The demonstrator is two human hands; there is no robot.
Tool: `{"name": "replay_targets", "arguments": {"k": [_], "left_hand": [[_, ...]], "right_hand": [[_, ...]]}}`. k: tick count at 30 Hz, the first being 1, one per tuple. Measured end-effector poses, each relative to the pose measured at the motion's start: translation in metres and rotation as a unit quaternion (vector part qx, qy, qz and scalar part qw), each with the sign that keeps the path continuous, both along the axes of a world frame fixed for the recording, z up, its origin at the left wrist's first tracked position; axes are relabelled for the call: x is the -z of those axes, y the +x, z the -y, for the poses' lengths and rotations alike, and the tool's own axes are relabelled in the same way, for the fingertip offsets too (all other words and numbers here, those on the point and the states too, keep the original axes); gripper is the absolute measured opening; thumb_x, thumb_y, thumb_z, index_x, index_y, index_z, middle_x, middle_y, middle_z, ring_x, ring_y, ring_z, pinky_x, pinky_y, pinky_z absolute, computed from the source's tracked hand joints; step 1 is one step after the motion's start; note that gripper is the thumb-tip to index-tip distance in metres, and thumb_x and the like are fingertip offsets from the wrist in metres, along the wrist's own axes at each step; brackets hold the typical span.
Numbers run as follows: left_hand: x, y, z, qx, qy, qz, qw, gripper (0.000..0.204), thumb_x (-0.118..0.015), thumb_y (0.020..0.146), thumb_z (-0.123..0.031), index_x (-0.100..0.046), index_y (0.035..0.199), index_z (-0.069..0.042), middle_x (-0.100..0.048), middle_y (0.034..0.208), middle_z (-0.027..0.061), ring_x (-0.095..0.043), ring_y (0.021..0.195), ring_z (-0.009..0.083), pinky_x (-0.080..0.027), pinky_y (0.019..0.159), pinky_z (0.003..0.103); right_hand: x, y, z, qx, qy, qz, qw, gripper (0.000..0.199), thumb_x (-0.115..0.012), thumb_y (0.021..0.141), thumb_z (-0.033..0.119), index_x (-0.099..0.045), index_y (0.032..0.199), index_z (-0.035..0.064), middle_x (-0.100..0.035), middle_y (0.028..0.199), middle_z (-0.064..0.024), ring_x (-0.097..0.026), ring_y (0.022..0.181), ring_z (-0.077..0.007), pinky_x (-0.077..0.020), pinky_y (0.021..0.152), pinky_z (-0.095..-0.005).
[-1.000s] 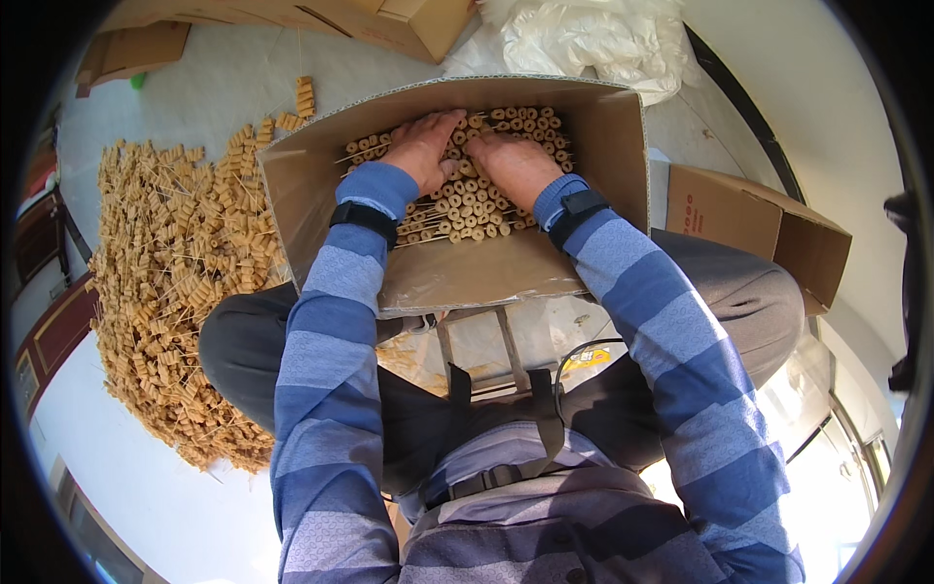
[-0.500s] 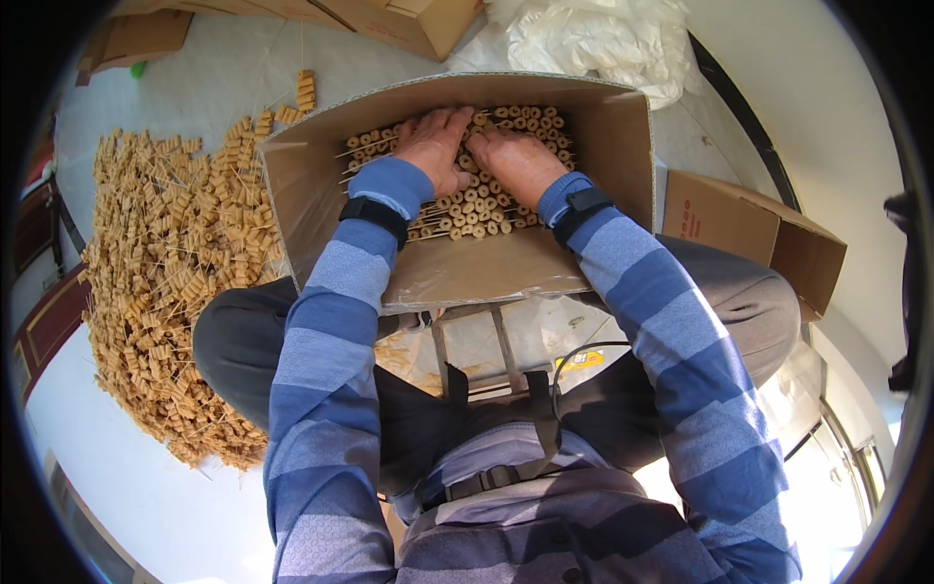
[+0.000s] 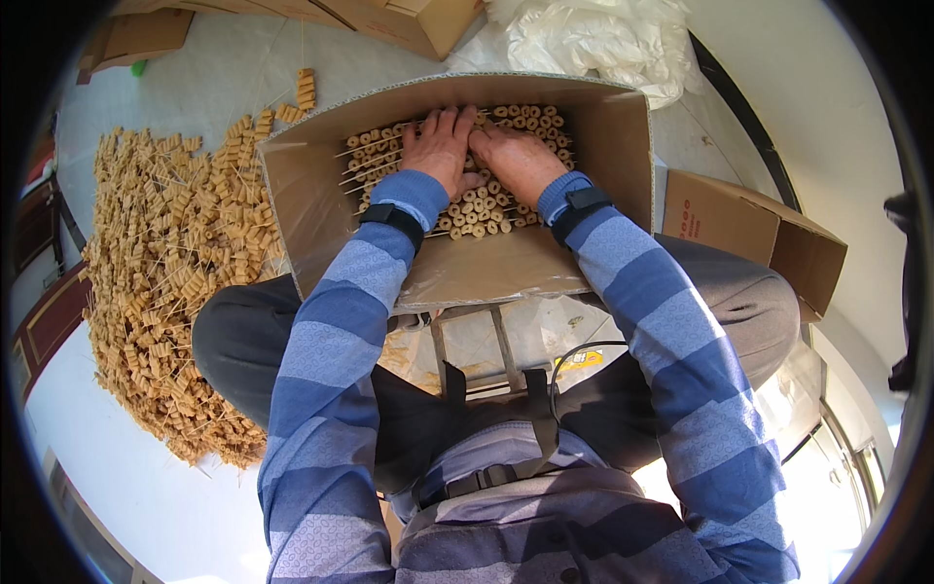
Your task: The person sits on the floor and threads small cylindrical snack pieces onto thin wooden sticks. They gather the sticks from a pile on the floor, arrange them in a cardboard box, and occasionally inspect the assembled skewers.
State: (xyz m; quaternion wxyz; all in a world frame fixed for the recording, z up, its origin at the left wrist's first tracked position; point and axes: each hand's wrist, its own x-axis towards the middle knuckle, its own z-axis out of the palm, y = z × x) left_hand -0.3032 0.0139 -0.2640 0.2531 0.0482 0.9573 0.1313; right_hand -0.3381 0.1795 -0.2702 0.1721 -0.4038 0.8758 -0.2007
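A deep cardboard box point(image 3: 457, 268) stands in front of me, tilted so that I see into it. Inside lie packed rows of tan ring-ended rolls on thin sticks point(image 3: 477, 209), with stick ends showing at the left and right. Flat over the rolls lies my left hand point(image 3: 440, 151), fingers stretched out toward the far wall and thumb pointing right. Touching it, my right hand point(image 3: 516, 161) is curled down among the rolls, closed, its fingertips hidden. What the right fingers hold, if anything, cannot be made out.
A large heap of skewered tan rolls point(image 3: 175, 282) spreads over the floor at left. An open cardboard box point(image 3: 739, 229) lies at right. Crumpled clear plastic point(image 3: 603, 44) sits beyond the packed box, and more cardboard point(image 3: 389, 24) stands at the far edge.
My left hand has shifted right over the rolls, uncovering more sticks at the left. The right hand has stayed nearly in place.
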Motion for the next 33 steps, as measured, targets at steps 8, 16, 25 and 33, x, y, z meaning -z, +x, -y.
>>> {"name": "replay_targets", "arguments": {"k": [8, 16, 25, 33], "left_hand": [[0.003, -0.003, -0.003, -0.014, 0.002, 0.041, 0.999, 0.105, -0.082, 0.076, -0.040, -0.022, 0.158, -0.013, -0.027, 0.162, 0.0172, -0.024, 0.150, 0.0380, -0.022, 0.118, 0.061], [0.005, -0.020, 0.034, -0.005, 0.153, 0.109, 0.982, 0.094, -0.080, 0.081, -0.025, -0.026, 0.158, -0.012, -0.031, 0.160, 0.0196, -0.027, 0.149, 0.0363, -0.026, 0.122, 0.042], [0.014, -0.010, 0.030, 0.043, 0.086, 0.008, 0.995, 0.083, -0.075, 0.085, -0.018, -0.033, 0.155, -0.012, -0.040, 0.155, 0.0176, -0.036, 0.144, 0.0363, -0.029, 0.119, 0.045], [0.014, -0.004, 0.030, 0.033, 0.095, -0.020, 0.995, 0.074, -0.070, 0.089, -0.018, -0.033, 0.153, -0.009, -0.042, 0.152, 0.0208, -0.038, 0.141, 0.0384, -0.029, 0.118, 0.047]], "right_hand": [[0.002, 0.004, 0.001, 0.020, 0.008, -0.029, 0.999, 0.020, -0.064, 0.083, 0.008, -0.058, 0.103, 0.0047, -0.066, 0.099, -0.0146, -0.068, 0.092, -0.0343, -0.0573, 0.078, -0.0433], [0.014, 0.000, -0.007, 0.062, -0.053, 0.097, 0.992, 0.009, -0.067, 0.086, 0.012, -0.065, 0.093, 0.0062, -0.069, 0.090, -0.0133, -0.068, 0.086, -0.0339, -0.0542, 0.076, -0.0440], [0.024, 0.003, -0.010, 0.124, -0.027, 0.268, 0.955, 0.015, -0.069, 0.085, 0.020, -0.071, 0.091, 0.0071, -0.071, 0.089, -0.0170, -0.069, 0.085, -0.0353, -0.0540, 0.080, -0.0439], [0.014, 0.003, -0.010, 0.156, 0.101, 0.242, 0.952, 0.029, -0.070, 0.089, 0.034, -0.070, 0.092, 0.0053, -0.071, 0.085, -0.0168, -0.068, 0.083, -0.0351, -0.0536, 0.078, -0.0428]]}}
